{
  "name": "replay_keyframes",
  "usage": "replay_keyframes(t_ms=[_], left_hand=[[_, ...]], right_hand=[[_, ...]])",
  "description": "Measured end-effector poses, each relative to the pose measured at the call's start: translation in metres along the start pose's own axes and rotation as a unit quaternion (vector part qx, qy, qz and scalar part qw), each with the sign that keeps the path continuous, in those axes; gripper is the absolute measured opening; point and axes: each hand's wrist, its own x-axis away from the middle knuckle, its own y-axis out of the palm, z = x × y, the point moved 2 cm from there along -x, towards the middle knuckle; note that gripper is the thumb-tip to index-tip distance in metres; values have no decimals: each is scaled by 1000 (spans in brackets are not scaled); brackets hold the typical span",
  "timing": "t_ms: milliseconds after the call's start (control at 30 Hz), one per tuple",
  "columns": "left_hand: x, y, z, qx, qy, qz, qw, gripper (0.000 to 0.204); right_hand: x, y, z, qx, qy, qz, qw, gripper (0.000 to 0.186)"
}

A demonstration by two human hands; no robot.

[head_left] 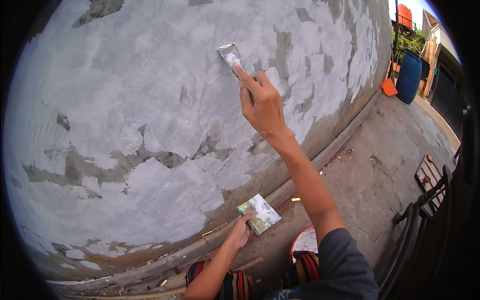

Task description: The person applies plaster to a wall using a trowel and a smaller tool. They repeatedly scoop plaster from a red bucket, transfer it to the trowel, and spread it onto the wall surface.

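Note:
My right hand (264, 102) is closed around a putty knife (230, 55), its forefinger stretched along the blade. The blade lies at the wall (165, 100), which is patched with pale filler over darker grey plaster. Some whitish filler shows along the blade's far edge. Lower down, my left hand (239, 233) grips a flat, roughly square board (262, 214) by its left edge, thumb on top. White and greenish smears cover the board's face. It is held in front of the wall's foot, apart from the knife. The knife's handle is mostly hidden inside my right hand.
Below my right arm, a round container (304, 241) with a red rim holds white material, partly hidden by my leg. A concrete ledge (330, 150) runs along the wall's foot. At far right stand a blue barrel (409, 77), an orange object (389, 87) and a slatted wooden piece (431, 176).

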Motion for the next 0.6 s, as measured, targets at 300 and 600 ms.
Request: replay_keyframes(t_ms=[300,600], left_hand=[[15,9,12,-11,-1,-6,1000,34],[13,10,6,-12,-3,-11,1000,34]], right_hand=[[20,-58,5,-136,134,-88,978,38],[42,-9,6,23,59,-87,994,45]])
